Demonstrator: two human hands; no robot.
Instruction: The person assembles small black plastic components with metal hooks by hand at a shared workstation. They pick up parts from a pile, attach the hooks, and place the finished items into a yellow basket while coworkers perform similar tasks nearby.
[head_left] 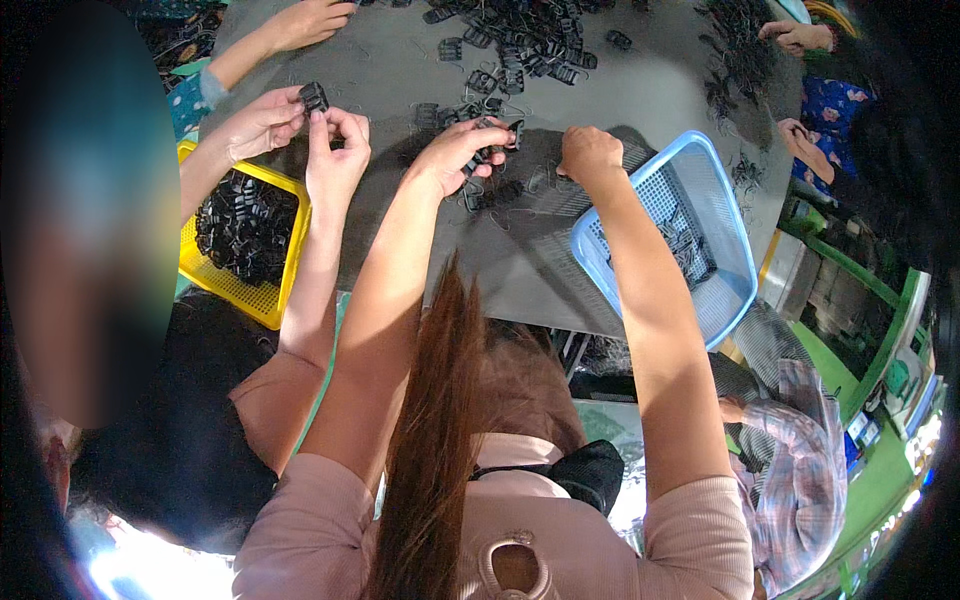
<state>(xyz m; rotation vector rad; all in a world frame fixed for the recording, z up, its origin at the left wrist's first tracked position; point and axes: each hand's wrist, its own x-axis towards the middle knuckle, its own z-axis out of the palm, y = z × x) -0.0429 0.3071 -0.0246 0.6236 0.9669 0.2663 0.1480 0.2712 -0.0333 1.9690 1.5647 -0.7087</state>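
My left hand (455,158) is closed around a couple of small black plastic clips (478,160), which poke out between the fingers and thumb. More black clips with thin wire lie on the grey table (390,50) right beyond and below that hand. My right hand (592,155) is a fist, low over the tabletop, to the right of the left one. Its fingers are turned under, so what they hold is hidden. Beneath my right forearm stands a light blue plastic basket (740,260) with some dark pieces (690,245) at its bottom.
A heap of black clips (520,40) covers the far middle of the table; a tangle of dark wire pieces (735,60) lies at far right. On my left, a co-worker's hands (335,140) hold a black clip beside a yellow basket (292,245) of black pieces. Other people's hands (800,38) reach in.
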